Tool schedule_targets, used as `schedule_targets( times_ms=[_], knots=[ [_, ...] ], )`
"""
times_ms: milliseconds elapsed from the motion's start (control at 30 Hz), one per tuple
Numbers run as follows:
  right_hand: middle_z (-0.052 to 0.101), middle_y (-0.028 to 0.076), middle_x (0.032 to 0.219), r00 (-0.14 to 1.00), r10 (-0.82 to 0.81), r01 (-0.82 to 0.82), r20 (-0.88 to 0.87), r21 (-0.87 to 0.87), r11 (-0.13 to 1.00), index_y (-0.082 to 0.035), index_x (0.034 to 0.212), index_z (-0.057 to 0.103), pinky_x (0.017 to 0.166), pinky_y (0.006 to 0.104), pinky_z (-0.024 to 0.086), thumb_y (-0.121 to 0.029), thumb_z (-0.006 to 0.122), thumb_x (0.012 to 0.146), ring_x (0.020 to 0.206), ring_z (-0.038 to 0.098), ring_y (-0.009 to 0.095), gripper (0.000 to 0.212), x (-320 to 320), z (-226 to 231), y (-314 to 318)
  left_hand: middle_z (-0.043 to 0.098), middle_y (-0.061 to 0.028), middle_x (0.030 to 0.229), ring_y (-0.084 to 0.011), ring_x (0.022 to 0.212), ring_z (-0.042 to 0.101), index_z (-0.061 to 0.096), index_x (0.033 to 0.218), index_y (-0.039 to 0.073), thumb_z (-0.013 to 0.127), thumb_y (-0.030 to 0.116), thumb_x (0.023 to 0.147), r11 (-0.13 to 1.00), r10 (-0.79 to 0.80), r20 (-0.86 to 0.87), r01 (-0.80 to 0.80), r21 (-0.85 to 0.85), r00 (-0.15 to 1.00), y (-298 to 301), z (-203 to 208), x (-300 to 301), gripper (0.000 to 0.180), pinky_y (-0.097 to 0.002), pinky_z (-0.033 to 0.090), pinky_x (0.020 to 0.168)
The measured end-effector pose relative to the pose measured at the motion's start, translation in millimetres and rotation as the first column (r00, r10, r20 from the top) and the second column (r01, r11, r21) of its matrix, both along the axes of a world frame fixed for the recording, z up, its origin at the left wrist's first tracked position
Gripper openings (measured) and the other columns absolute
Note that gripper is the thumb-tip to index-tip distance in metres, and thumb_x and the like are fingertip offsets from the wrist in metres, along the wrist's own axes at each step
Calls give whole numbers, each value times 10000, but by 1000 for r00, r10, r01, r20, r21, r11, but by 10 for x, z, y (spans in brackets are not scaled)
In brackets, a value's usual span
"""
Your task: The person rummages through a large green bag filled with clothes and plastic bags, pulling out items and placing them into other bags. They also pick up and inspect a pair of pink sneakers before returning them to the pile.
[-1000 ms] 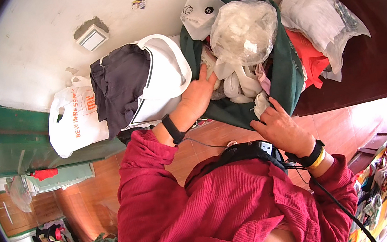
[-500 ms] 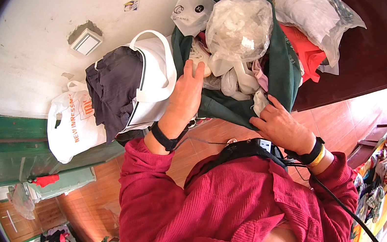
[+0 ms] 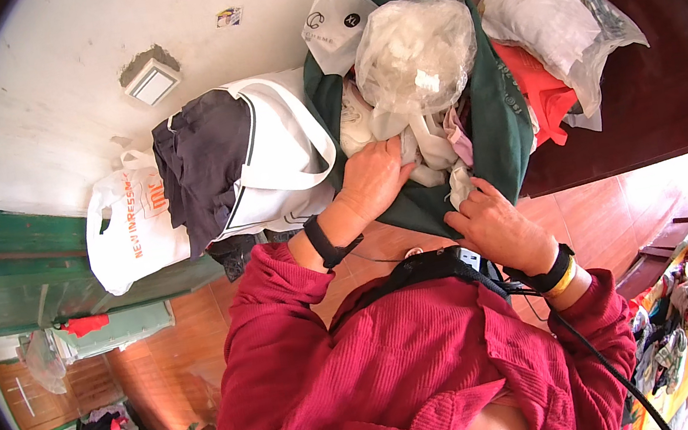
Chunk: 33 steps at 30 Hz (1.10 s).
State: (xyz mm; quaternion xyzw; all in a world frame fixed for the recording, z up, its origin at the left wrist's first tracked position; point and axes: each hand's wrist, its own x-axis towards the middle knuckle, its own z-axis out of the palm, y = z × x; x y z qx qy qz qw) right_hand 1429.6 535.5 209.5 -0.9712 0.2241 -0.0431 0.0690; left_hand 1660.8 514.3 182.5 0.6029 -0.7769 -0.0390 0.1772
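Note:
A dark green fabric bag point(image 3: 502, 136) stands wide-mouthed in front of me, holding a clear plastic bag with pale contents point(image 3: 418, 55), a whitish shoe point(image 3: 354, 117), a pink strip of cloth point(image 3: 458, 139) and white crumpled pieces. My left hand point(image 3: 374, 180) reaches over its near-left side, fingers curled down among the white pieces; what they grip is hidden. At the near-right rim my right hand point(image 3: 499, 224) is closed on the bag's edge, thumb outside, fingertips against a small crumpled white piece point(image 3: 460, 185).
To the left stand a white tote point(image 3: 286, 148) with dark cloth point(image 3: 208, 155) and a white plastic carrier bag point(image 3: 127, 237). A red bag point(image 3: 530, 88) and a clear bag of white cloth point(image 3: 550, 23) lie on a dark red surface point(image 3: 653, 101). Clothes point(image 3: 684, 317) are piled lower right.
My left hand has moved from the shoe at the bag's left side rightward and nearer, onto the white pieces. The tote's handle has tipped right. My right hand stays at the rim.

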Motion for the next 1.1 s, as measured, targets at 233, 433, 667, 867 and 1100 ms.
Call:
schedule_targets(
  times_ms=[233,433,667,867,1100],
  knots=[
    [573,75,803,999,-38,39,-13,78,996,-88,979,601,1038,425,351,-217,722,720,893,571,253,314,-60,-5,-28,598,-170,673,-287,603,610,581,1008,-26,615,177,843,964,100,-588,68,257,802,63,62,443,265,-360,464,574],
    [577,77,813,1000,-28,29,-7,119,993,-85,988,602,1045,424,345,-221,731,716,906,572,252,330,-52,6,-62,597,-42,810,-97,710,558,579,1057,2,609,160,865,848,321,-820,241,472,475,169,186,547,250,-279,470,643],
    [587,81,790,1000,17,-18,20,69,997,-87,849,601,1007,413,377,-248,715,731,879,589,263,230,-61,57,-62,611,-152,840,-344,799,589,565,959,28,675,99,713,998,-57,-250,47,-46,967,175,129,394,279,-418,482,709],
    [575,81,776,999,-27,23,36,95,995,-85,822,600,1013,441,380,-164,635,759,867,582,262,107,-151,128,21,560,-79,877,-269,888,557,573,940,63,733,142,657,952,-285,125,266,148,950,250,215,247,334,-380,463,752],
    [553,72,779,996,-53,49,67,50,998,-91,909,588,1062,472,337,-66,552,759,900,564,253,156,-242,191,134,580,-47,1034,-220,1059,543,609,1108,101,665,212,759,829,-442,172,474,-296,880,134,330,-234,370,-395,449,855]
  ],
)
